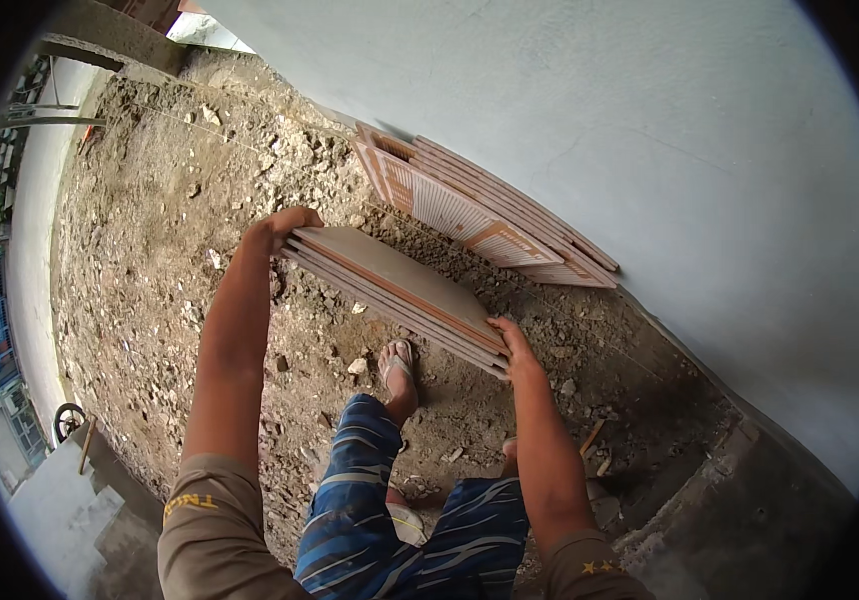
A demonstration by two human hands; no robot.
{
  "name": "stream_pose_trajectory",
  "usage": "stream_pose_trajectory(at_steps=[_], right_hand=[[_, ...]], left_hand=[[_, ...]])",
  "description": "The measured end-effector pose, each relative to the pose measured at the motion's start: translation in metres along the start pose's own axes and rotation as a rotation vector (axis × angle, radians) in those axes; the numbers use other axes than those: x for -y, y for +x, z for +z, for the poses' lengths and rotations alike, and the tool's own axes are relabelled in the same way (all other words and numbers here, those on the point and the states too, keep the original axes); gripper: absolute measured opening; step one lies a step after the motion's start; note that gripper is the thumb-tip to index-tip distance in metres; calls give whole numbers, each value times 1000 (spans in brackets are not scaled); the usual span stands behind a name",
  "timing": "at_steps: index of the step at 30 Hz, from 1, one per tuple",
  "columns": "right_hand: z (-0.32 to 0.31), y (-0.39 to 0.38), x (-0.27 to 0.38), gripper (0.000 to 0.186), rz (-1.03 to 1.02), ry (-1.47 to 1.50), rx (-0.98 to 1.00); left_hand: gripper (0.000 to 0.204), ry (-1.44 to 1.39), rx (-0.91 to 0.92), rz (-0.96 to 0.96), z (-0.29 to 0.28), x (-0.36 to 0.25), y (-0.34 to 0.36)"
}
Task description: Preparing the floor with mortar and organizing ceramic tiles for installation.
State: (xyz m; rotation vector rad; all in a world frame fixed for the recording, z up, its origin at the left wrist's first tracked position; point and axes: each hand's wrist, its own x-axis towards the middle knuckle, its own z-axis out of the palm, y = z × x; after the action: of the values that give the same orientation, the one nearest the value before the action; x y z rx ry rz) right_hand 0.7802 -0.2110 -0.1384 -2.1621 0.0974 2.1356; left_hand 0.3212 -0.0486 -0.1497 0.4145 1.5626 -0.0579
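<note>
Between my two hands hangs a stack of several large floor tiles [390,275], grey-brown on the upper face with one orange-brown layer among the edges. My left hand [293,226] is closed round the stack's left end, and my right hand [513,343] grips its right end. The stack is held above the ground, in front of my legs, sloping down toward the right. Just beyond it, more tiles [460,215] lean on edge against the wall, their ribbed orange-and-white backs showing. The undersides of the held tiles are hidden.
A pale grey wall [590,110] rises along the right. Rough, stony soil [170,240] covers the ground around my sandalled foot [398,368]. Grey blockwork [80,520] stands at lower left, near a wheel [68,422]. A concrete ledge [120,35] lies at the far left.
</note>
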Motion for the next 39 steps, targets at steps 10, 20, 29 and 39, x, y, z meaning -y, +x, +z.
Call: stream_pose_trajectory(at_steps=[10, 20, 29, 39], right_hand=[[-34, 32, 65, 70, 166, 719, 77], [-13, 16, 14, 69, 74, 233, 262], [31, 7, -17, 99, 47, -390, 56], [24, -47, -48, 106, 46, -640, -123]], left_hand=[[36, -242, -36, 304, 35, -83, 6], [36, -284, 117, 208, 13, -4, -19], [41, -466, 108, 9, 9, 85, 7], [29, -674, 15, 56, 48, 209, -50]])
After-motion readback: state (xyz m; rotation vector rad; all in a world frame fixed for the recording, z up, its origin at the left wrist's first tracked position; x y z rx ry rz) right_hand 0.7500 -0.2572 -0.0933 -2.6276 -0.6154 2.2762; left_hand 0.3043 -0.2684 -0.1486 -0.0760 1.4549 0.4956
